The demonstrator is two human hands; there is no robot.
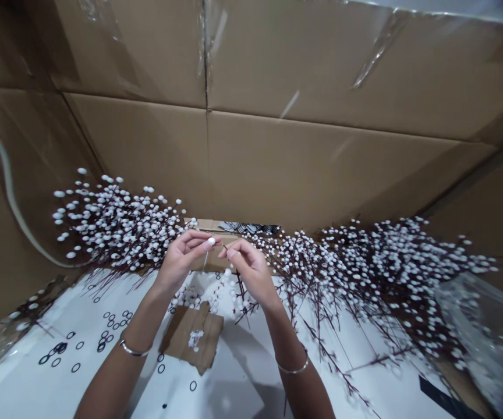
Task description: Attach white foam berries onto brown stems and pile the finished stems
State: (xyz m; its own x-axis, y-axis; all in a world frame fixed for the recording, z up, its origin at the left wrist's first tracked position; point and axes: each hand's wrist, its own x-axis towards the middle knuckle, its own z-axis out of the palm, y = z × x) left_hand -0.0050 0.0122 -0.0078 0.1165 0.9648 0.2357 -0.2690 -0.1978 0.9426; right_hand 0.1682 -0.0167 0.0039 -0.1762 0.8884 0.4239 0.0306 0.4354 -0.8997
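Observation:
Over the far middle of the white table, my left hand (182, 256) pinches a small white berry (212, 241) between thumb and fingers. Close beside it, my right hand (250, 263) is closed on a thin dark stem (225, 248); its lower part runs behind the hand. The fingertips of both hands nearly meet. Whether the berry is joined to the stem cannot be made out. Below them, loose white berries (192, 295) lie on the table around a torn piece of cardboard (205, 343) that bears a small white smear or clump.
Bunches of white-berry branches stand at the left (120, 224) and right (356, 262). Several black rings (109, 320) lie scattered over the white table (116, 384). Tall cardboard (277, 157) walls off the back. Clear plastic (482, 326) sits at right, a white cable (9, 180) at left.

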